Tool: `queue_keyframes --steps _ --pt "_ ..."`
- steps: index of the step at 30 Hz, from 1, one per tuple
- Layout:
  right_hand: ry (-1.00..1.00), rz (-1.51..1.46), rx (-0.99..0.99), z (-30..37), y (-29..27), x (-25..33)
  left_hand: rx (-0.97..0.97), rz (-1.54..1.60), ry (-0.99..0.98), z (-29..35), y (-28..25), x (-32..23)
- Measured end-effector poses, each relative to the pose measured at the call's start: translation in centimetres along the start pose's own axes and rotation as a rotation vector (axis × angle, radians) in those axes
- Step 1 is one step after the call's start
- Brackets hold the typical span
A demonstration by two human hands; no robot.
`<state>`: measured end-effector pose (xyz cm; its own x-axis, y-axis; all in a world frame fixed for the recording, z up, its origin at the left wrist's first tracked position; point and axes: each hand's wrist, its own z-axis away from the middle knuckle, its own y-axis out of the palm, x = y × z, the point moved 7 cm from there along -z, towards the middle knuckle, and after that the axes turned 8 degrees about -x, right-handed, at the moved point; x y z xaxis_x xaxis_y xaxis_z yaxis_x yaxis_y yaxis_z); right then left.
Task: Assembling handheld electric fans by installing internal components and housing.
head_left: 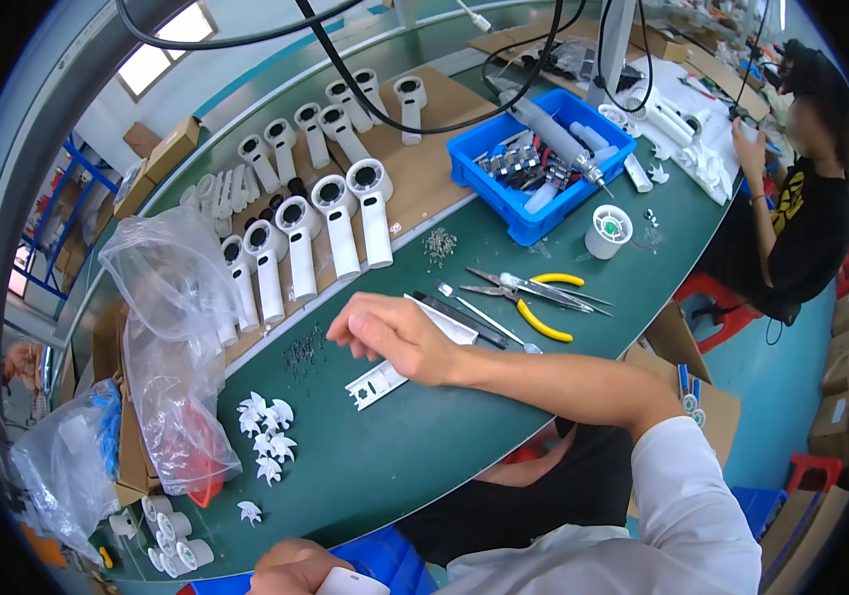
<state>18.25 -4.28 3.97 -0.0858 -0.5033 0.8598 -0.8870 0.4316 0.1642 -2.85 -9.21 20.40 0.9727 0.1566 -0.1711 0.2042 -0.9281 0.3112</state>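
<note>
My right hand (pixel 395 337) is over the green table, its fingers curled together beside a scatter of small dark screws (pixel 303 352); whatever they pinch is too small or hidden to see. Beneath that hand lies a long white plastic handle shell (pixel 377 386), partly covered by my wrist. At the lower edge my left hand (pixel 291 569) is closed around a white plastic part (pixel 351 583), mostly cut off by the frame. Several white finned impellers (pixel 266 433) lie between the two hands.
Rows of white handheld fan bodies (pixel 296 243) stand on cardboard behind. Yellow-handled pliers (pixel 542 315), a blue bin (pixel 524 223) of tools and a white round housing (pixel 608 232) are to the right. Clear plastic bags (pixel 172 367) hang at left. A person (pixel 801 208) sits at far right.
</note>
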Motion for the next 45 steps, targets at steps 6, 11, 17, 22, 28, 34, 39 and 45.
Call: queue_keyframes --steps 6,11,17,22,28,34,39,45 --pt "-0.040 0.140 0.069 0.5 0.6 0.9 -0.036 -0.098 -0.024 0.2 -1.0 0.1" --pt "-0.095 0.147 0.089 0.5 1.2 0.9 -0.126 -0.051 -0.080 0.1 -1.8 0.0" --pt "-0.091 0.189 0.130 0.9 1.3 1.2 -0.248 -0.316 -0.187 -0.4 -3.5 0.0" --pt "-0.150 0.224 0.124 0.8 1.1 1.5 -0.181 -0.206 -0.170 -0.2 -2.7 1.6" --pt "-0.246 0.253 0.126 1.0 1.5 2.3 0.031 -0.177 -0.150 -0.3 -2.3 0.1" --pt "-0.403 0.354 0.113 1.3 1.9 3.2 -0.148 -0.187 -0.135 1.0 -5.3 -0.6" --pt "-0.489 0.397 0.110 1.7 2.0 3.1 0.552 -0.094 -0.707 -1.4 -7.2 1.9" --pt "-0.509 0.443 0.123 2.1 2.0 2.0 -0.330 -0.347 -0.275 -0.5 -5.0 1.2"
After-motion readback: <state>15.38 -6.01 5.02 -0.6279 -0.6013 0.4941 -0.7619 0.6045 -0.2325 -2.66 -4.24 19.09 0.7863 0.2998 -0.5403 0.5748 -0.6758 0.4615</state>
